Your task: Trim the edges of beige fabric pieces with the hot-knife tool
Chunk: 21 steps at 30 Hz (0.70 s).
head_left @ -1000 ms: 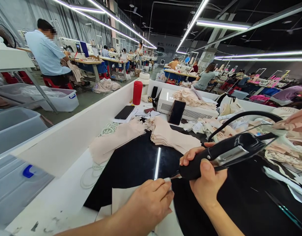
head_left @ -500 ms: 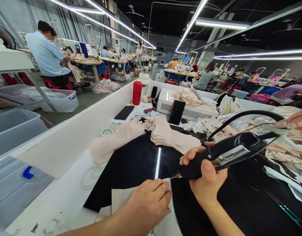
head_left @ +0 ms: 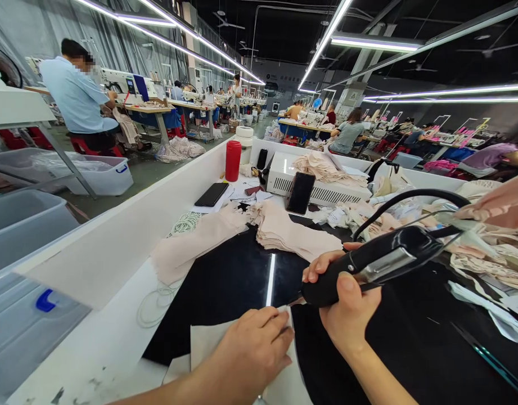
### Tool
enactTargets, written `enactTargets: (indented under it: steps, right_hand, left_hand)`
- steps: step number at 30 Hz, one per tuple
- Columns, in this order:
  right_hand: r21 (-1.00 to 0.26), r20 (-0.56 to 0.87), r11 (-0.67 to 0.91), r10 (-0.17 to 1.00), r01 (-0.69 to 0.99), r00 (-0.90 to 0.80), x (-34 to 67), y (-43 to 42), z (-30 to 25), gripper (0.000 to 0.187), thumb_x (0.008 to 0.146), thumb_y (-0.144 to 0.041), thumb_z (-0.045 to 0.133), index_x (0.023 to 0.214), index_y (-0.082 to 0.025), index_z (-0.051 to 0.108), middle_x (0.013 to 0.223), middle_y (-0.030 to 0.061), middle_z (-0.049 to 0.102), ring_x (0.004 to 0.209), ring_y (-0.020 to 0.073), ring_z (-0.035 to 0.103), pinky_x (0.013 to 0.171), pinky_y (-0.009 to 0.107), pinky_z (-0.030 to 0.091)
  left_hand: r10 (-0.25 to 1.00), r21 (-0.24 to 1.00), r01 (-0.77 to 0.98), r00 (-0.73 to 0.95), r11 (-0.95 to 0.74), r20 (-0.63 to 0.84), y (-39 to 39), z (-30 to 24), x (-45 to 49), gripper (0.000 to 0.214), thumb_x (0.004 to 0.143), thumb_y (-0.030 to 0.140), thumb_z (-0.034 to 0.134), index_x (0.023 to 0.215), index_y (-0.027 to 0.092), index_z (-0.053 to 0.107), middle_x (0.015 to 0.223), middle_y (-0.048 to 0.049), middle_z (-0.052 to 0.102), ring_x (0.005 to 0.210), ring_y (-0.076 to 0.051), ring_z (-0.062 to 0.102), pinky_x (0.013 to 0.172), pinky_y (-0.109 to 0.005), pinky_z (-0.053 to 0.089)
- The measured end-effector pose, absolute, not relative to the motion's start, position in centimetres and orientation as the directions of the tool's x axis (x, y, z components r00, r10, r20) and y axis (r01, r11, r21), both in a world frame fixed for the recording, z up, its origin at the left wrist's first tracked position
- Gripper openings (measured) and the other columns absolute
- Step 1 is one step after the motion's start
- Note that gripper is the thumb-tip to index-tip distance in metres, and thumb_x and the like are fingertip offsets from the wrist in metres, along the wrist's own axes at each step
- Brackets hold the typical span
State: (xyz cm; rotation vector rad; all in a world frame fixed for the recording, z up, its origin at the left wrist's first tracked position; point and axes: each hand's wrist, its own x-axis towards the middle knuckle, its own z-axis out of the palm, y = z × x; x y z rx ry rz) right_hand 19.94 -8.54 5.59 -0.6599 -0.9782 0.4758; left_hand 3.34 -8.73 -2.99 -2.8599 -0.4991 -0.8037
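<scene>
My right hand (head_left: 345,306) is wrapped round a black corded hand tool (head_left: 370,264) whose thin metal tip touches the edge of a pale fabric piece (head_left: 208,340). On that piece rests my left hand (head_left: 254,351), fingers curled and pressing down near the tip. Both sit over a glossy black work surface (head_left: 229,281). A black cable (head_left: 410,197) arcs up from the tool's rear.
A stack of beige fabric pieces (head_left: 294,233) lies just beyond the hands. Farther back are a white box unit (head_left: 313,183), two dark phones (head_left: 212,194) (head_left: 301,192) and a red bottle (head_left: 233,161). Lace scraps (head_left: 490,264) clutter the right. Other people sit at sewing tables behind.
The tool and my right hand have drifted slightly left along the fabric edge. My left hand stays pressed on the piece.
</scene>
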Motion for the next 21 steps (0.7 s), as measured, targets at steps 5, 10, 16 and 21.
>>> enactTargets:
  steps: [5, 10, 16, 21]
  right_hand:
    - [-0.672, 0.612, 0.732, 0.634, -0.113, 0.472, 19.4, -8.6, 5.8, 0.038, 0.086, -0.042, 0.077, 0.114, -0.027, 0.057, 0.074, -0.0053, 0.063, 0.055, 0.0127, 0.059, 0.052, 0.028, 0.055]
    - [-0.686, 0.613, 0.72, 0.65, -0.104, 0.45, 19.2, -8.6, 5.4, 0.036, 0.089, -0.043, 0.075, 0.115, -0.028, 0.055, 0.075, -0.0056, 0.062, 0.056, 0.013, 0.061, 0.053, 0.03, 0.057]
    - [-0.684, 0.614, 0.722, 0.648, -0.105, 0.45, 19.0, -8.7, 5.2, 0.03, 0.091, -0.037, 0.073, 0.114, -0.028, 0.055, 0.076, -0.0058, 0.063, 0.058, 0.0124, 0.061, 0.055, 0.029, 0.057]
    - [-0.704, 0.602, 0.702, 0.668, -0.104, 0.438, 19.3, -8.9, 5.5, 0.033, 0.09, -0.039, 0.074, 0.114, -0.027, 0.055, 0.076, -0.0054, 0.064, 0.058, 0.013, 0.062, 0.057, 0.031, 0.059]
  left_hand:
    - [0.259, -0.073, 0.344, 0.814, -0.936, 0.521, -8.6, -3.0, 3.2, 0.034, 0.108, 0.044, 0.056, 0.122, 0.014, 0.064, 0.127, -0.0044, 0.071, 0.118, -0.017, 0.064, 0.092, -0.03, 0.054]
    - [0.262, -0.073, 0.335, 0.84, -0.939, 0.475, -8.5, -2.7, 3.0, 0.034, 0.108, 0.045, 0.056, 0.123, 0.015, 0.063, 0.129, -0.0059, 0.07, 0.121, -0.017, 0.063, 0.096, -0.028, 0.053]
    - [0.269, -0.051, 0.342, 0.814, -0.938, 0.515, -8.5, -2.7, 3.1, 0.035, 0.103, 0.045, 0.064, 0.121, 0.015, 0.063, 0.129, -0.0033, 0.071, 0.119, -0.016, 0.064, 0.091, -0.029, 0.055]
    - [0.265, -0.052, 0.332, 0.828, -0.942, 0.494, -8.7, -2.0, 3.2, 0.031, 0.105, 0.043, 0.063, 0.118, 0.015, 0.064, 0.125, -0.0047, 0.072, 0.117, -0.017, 0.065, 0.096, -0.029, 0.053]
